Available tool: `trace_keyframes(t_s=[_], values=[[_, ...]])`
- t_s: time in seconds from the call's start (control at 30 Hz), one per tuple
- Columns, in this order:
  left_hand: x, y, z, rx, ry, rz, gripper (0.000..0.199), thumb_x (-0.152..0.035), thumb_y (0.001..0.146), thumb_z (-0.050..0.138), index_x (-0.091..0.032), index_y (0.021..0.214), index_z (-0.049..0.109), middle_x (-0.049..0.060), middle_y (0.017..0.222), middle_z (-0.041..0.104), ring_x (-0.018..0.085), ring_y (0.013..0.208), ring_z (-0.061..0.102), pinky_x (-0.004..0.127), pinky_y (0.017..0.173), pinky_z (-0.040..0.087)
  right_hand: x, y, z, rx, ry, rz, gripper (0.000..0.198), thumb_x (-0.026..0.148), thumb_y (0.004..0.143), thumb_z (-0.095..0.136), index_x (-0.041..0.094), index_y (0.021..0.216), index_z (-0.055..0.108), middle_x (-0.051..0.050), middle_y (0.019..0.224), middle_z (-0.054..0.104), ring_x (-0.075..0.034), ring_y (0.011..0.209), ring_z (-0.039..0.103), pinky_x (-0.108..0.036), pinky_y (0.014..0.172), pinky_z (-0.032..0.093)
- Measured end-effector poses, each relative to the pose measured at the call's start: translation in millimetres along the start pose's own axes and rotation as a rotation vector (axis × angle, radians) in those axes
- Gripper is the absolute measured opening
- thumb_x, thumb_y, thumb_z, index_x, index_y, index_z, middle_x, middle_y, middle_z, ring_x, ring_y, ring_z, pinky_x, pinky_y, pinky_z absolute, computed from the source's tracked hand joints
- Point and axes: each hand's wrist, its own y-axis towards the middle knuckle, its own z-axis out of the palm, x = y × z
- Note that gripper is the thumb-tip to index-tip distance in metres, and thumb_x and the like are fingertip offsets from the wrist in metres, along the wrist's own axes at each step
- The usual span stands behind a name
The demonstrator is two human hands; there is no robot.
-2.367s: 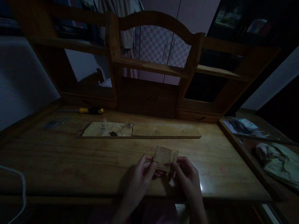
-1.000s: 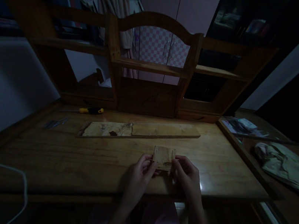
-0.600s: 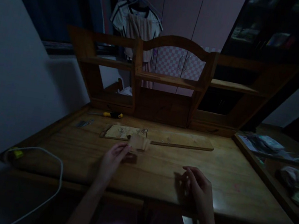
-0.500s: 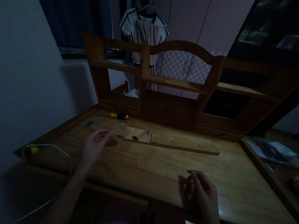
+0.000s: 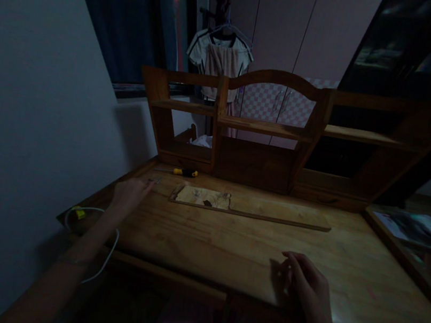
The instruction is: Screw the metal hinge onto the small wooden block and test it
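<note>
Wooden desk (image 5: 203, 241) carries a long board (image 5: 251, 207). The left hand (image 5: 128, 194) reaches out beside its left end, fingers loosely apart. The right hand (image 5: 304, 285) rests near the front edge, fingers curled, empty.

I'm looking into a very dim room. A plain grey wall (image 5: 26, 101) fills my left side. Ahead stands a wooden desk (image 5: 227, 244) with an arched wooden shelf unit (image 5: 270, 121) at its back. Behind that, pale wardrobe doors (image 5: 284, 26) with a pink checked panel (image 5: 268, 96), and clothes on a hanger (image 5: 220, 57) beside a dark window (image 5: 131, 19). A dark cabinet (image 5: 419, 46) sits to my right, and a second wooden surface (image 5: 428, 258) adjoins the desk.
</note>
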Motion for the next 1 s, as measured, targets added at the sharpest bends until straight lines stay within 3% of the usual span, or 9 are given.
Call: trace_keyframes(t_s=[0.07,0.17,0.27,0.37,0.5,0.67,0.8,0.9,1.0], values=[[-18.4,8.8,-2.2,-0.056,-0.065,0.023,0.055,-0.055,0.097,0.038,-0.014,0.107,0.074,0.018,0.111,0.072,0.034,0.106,0.066,0.039,0.089,0.048,-0.8,0.8,0.4,0.007,0.003,0.008,0.039,0.056,0.094,0.055,0.023,0.109,0.068,-0.001,0.076,0.067,-0.017,0.068,0.062,-0.026,0.064,0.046],[-70.3,25.1,-7.0,-0.028,-0.383,0.146,0.05,-0.059,0.094,0.047,-0.02,0.111,0.073,0.01,0.117,0.072,0.028,0.11,0.066,0.034,0.096,0.048,1.3,1.1,1.0,0.018,0.0,-0.024,0.039,0.055,0.095,0.054,0.022,0.109,0.068,-0.001,0.076,0.066,-0.018,0.069,0.063,-0.027,0.066,0.046],[-143.2,34.9,-4.2,0.1,-0.685,0.457,0.055,-0.062,0.087,0.059,-0.021,0.122,0.068,0.009,0.126,0.068,0.027,0.117,0.062,0.034,0.103,0.046,5.1,0.3,1.8,0.015,0.012,-0.052,0.038,0.054,0.095,0.053,0.021,0.107,0.068,-0.001,0.073,0.065,-0.019,0.069,0.063,-0.028,0.068,0.046],[-210.0,35.6,10.2,0.312,-0.712,0.788,0.086,-0.061,0.072,0.076,-0.021,0.145,0.05,0.012,0.145,0.054,0.029,0.133,0.051,0.038,0.111,0.04,7.3,-0.6,2.6,0.012,0.036,-0.037,0.038,0.054,0.095,0.053,0.021,0.106,0.068,0.0,0.068,0.062,-0.018,0.063,0.06,-0.028,0.064,0.045],[-256.1,30.9,34.0,0.472,-0.623,0.894,0.111,-0.056,0.061,0.085,-0.018,0.154,0.037,0.017,0.155,0.041,0.035,0.142,0.039,0.045,0.117,0.033,7.9,-0.8,3.8,0.016,0.069,-0.046,0.037,0.053,0.095,0.054,0.021,0.104,0.068,0.002,0.067,0.061,-0.016,0.059,0.059,-0.027,0.061,0.044],[-265.6,21.9,47.1,0.403,-0.738,0.839,0.101,-0.045,0.066,0.081,-0.014,0.151,0.039,0.018,0.149,0.045,0.033,0.135,0.046,0.041,0.113,0.038,11.3,0.1,4.5,0.022,0.075,-0.057,0.038,0.054,0.095,0.054,0.02,0.102,0.069,0.0,0.069,0.064,-0.017,0.063,0.061,-0.027,0.063,0.045],[-256.3,23.8,38.0,0.324,-0.68,0.881,0.106,-0.044,0.063,0.082,-0.015,0.153,0.034,0.017,0.147,0.046,0.033,0.134,0.045,0.042,0.114,0.037,12.0,0.4,4.8,0.036,0.11,-0.04,0.04,0.055,0.095,0.053,0.019,0.102,0.068,0.001,0.065,0.061,-0.016,0.059,0.058,-0.027,0.06,0.044],[-230.6,35.8,18.5,0.295,-0.615,0.884,0.108,-0.046,0.064,0.082,-0.017,0.154,0.031,0.015,0.143,0.048,0.032,0.13,0.048,0.041,0.112,0.038,9.7,-0.1,5.2,0.04,0.126,-0.038,0.04,0.056,0.094,0.053,0.019,0.102,0.068,0.001,0.066,0.061,-0.016,0.058,0.058,-0.027,0.058,0.044],[-186.1,54.1,-7.6,0.285,-0.525,0.879,0.105,-0.047,0.066,0.08,-0.017,0.154,0.032,0.016,0.14,0.052,0.031,0.126,0.051,0.041,0.11,0.038,5.6,-0.7,5.3,0.045,0.12,-0.038,0.039,0.056,0.095,0.053,0.021,0.104,0.068,0.002,0.066,0.06,-0.016,0.059,0.059,-0.026,0.057,0.044]])
